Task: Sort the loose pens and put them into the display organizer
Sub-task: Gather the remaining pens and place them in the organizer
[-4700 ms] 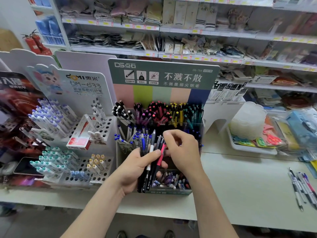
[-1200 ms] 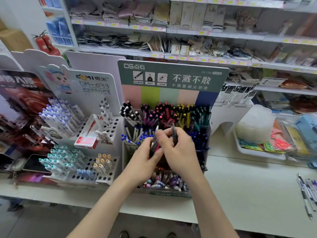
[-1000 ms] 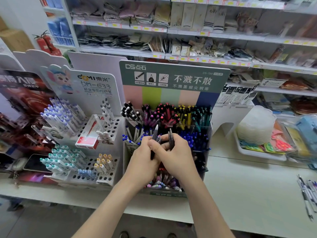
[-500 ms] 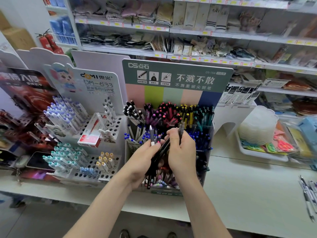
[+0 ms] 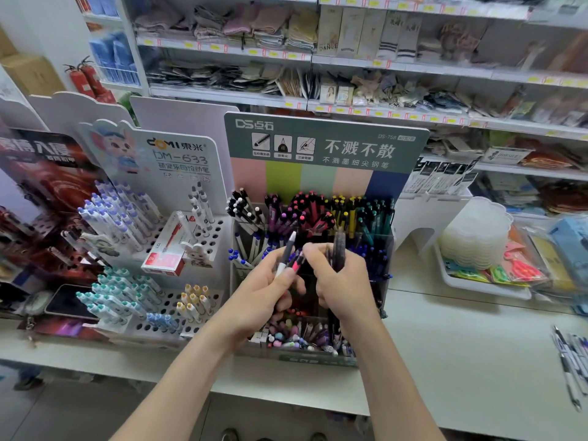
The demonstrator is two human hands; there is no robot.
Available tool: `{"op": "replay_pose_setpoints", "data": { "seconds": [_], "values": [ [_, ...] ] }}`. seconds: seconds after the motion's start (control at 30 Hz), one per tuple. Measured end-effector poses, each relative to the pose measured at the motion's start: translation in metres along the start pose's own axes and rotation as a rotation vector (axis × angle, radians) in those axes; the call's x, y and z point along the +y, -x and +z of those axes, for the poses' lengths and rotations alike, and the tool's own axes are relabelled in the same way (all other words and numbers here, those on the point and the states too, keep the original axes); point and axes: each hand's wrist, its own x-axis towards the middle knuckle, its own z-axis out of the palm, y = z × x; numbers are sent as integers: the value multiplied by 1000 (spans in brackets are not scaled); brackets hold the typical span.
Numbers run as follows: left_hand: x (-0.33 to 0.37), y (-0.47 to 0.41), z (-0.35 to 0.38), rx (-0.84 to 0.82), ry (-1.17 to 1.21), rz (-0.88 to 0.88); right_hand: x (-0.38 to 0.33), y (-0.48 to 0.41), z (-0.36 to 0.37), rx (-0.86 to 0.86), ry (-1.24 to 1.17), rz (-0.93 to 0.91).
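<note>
Grips a bundle of loose pens [image 5: 288,257] in the left hand [image 5: 264,292] at mid-frame; pinches a dark pen [image 5: 339,245] upright in the right hand [image 5: 343,281], both over the display organizer [image 5: 324,144]. Risks spilling the bundle into mixed compartments on any slackening of the left grip; risks jamming the dark pen against crowded caps in the wrong row.

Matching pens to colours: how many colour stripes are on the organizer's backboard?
5, under the green header, left to right: pink, lime, pale green, peach, dark blue; none hidden.
</note>
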Motion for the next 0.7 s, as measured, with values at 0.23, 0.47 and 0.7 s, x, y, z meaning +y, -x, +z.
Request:
{"op": "replay_pose_setpoints", "data": {
  "seconds": [0.23, 0.47, 0.7],
  "values": [
    [0, 1, -13, -189, -192, -20, 5, -5, -9, -142, 56, 221],
    [0, 4, -17, -185, -318, -84, 17, -18, -4, 291, -75, 54],
    [1, 0, -9, -5, -335, -38, 2, -25, -1, 542, -319, -222]
  ]
}}
